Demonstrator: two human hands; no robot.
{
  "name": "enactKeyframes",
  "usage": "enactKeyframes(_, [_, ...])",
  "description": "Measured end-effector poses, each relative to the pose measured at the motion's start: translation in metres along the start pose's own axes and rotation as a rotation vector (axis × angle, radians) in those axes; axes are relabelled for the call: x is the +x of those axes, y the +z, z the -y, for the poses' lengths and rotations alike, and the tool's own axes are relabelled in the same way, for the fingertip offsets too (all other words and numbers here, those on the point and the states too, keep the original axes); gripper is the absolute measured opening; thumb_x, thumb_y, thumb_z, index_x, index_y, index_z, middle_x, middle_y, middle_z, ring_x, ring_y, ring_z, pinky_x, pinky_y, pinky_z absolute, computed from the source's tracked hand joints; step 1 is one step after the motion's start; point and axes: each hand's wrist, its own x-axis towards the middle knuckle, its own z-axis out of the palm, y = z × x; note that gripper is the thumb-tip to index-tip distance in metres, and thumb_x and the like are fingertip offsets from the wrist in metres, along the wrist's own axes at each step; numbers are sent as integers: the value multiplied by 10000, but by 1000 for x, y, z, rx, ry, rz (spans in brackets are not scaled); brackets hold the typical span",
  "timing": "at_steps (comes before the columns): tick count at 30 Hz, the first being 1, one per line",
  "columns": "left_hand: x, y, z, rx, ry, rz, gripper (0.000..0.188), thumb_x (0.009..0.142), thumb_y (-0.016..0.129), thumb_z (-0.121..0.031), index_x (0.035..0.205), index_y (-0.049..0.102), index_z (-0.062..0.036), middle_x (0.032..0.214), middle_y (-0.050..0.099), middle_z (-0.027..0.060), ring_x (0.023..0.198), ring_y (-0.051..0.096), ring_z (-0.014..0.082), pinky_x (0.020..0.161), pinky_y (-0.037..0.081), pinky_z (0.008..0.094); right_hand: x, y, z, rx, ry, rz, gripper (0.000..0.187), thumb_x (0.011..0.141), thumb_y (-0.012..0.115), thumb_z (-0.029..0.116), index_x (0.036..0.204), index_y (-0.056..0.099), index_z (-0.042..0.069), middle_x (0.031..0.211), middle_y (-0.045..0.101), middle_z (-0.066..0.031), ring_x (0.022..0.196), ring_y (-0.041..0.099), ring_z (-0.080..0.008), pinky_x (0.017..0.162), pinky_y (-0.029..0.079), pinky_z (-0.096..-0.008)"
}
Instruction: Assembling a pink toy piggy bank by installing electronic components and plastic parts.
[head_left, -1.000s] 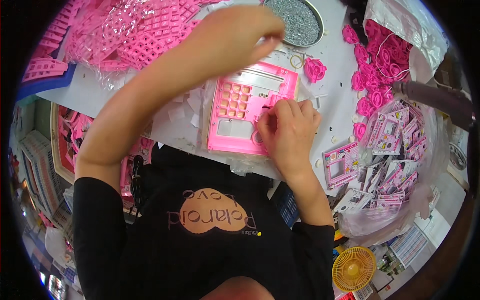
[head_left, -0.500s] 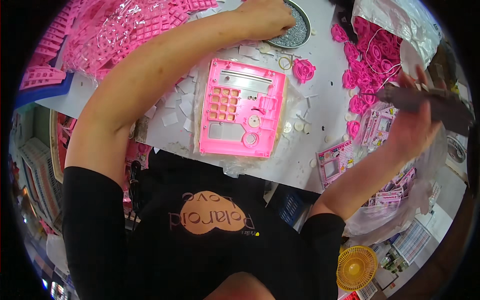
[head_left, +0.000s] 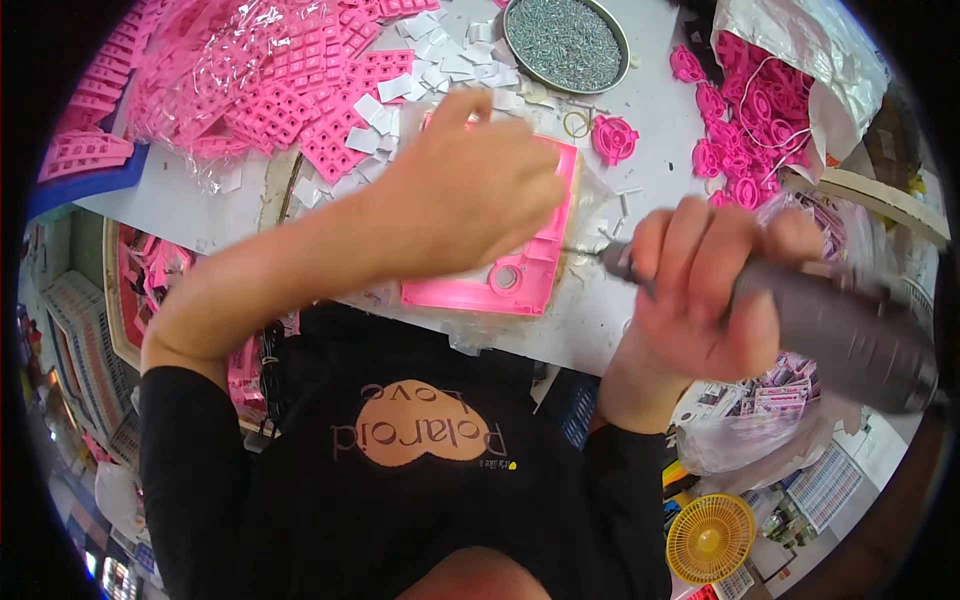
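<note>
Head view: a pink casing point(head_left: 475, 296) lies open side up on the white table point(head_left: 655, 130), in front of the person, with clear plastic sheeting point(head_left: 597, 200) under and around it; the left hand point(head_left: 480, 195) is above the casing, fingers curled, hiding much of it; whether it grips anything cannot be told; the right hand point(head_left: 700, 290) is closed around a dark power screwdriver point(head_left: 845, 330), its thin bit pointing left toward the casing's right edge, contact indeterminable; the hands are apart; beyond the casing stands a round dish point(head_left: 572, 91) of small screws point(head_left: 568, 45); a pink round part point(head_left: 614, 140) lies near it; white paper pieces point(head_left: 440, 60) lie scattered to its left.
</note>
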Motion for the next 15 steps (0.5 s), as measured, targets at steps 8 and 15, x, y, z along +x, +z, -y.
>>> enactKeyframes(8, [-43,-1,-29,-518,-359,99,101,825,763,-133,906,710,-163,817,676,-46,788,628,149,924,360,430,-8,30,2,25,11,-9,337,927,669,256,1179,474,147,603,499,25,486,455,-124,547,454,-315])
enactKeyframes(15, [-42,-2,-28,-522,-342,69,139,801,791,-155,903,696,-163,811,662,-39,797,627,154,934,359,440,-12,37,-6,5,7,-47,310,926,669,245,1123,456,134,596,483,13,492,455,-137,545,456,-340])
